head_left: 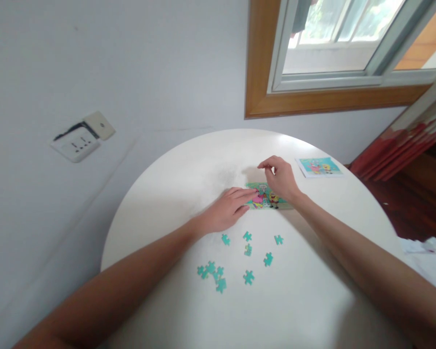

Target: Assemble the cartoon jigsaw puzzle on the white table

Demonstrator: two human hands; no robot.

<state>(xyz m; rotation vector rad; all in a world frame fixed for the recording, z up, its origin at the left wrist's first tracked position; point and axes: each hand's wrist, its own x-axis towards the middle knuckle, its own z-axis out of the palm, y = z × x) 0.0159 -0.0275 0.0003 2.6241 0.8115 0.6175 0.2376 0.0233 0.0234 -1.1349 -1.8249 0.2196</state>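
A partly assembled jigsaw puzzle (260, 199) with colourful cartoon figures on a teal ground lies on the white round table (174, 169). My left hand (227, 208) rests flat beside it, fingers stretched out over its left edge. Just above the puzzle's right part is my right hand (280, 177), its fingers bent and thumb drawn in, leaving a small gap; anything in the fingertips is too small to make out. Nearer to me lie several loose teal puzzle pieces, among them one piece (249, 277) in front and a cluster (210, 268) at the left.
A printed picture card (320, 167) with similar figures lies at the table's right back edge. Behind the table are a white wall and a wood-framed window (334, 102). A wall socket (78, 144) is at the left, a red and white curtain (403, 140) at the right.
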